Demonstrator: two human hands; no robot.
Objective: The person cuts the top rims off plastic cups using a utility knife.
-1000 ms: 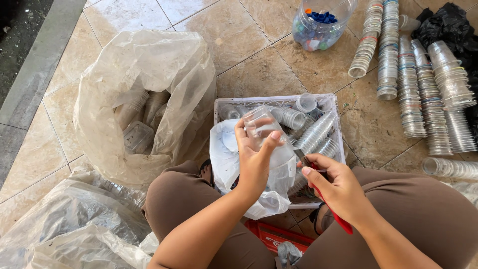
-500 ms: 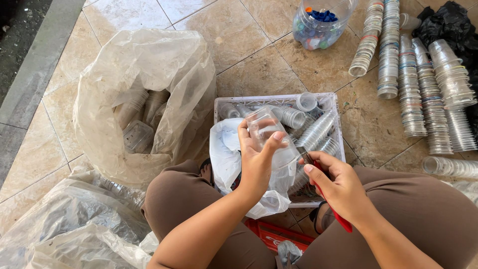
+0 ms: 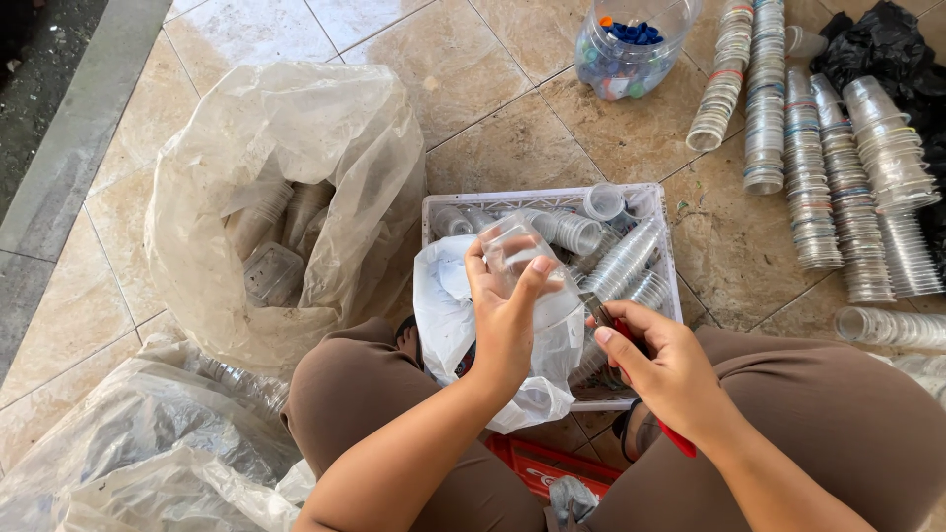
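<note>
Beneath the hands, the white crate [image 3: 672,258] held nested clear cups. The left hand [image 3: 507,320] gripped a clear plastic cup [image 3: 514,246]; the right hand [image 3: 660,365] was curled around a red-handled cutter [image 3: 676,439].

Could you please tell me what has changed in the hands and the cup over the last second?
Very little. The left hand keeps its grip on the clear plastic cup over the white crate, tilting it only slightly. The right hand still holds the red-handled tool beside it. The bags, cup stacks and jar have not moved.

clear sack [image 3: 286,197] left | cup stacks [image 3: 808,167] right | jar [image 3: 631,44], perhaps bottle caps inside
</note>
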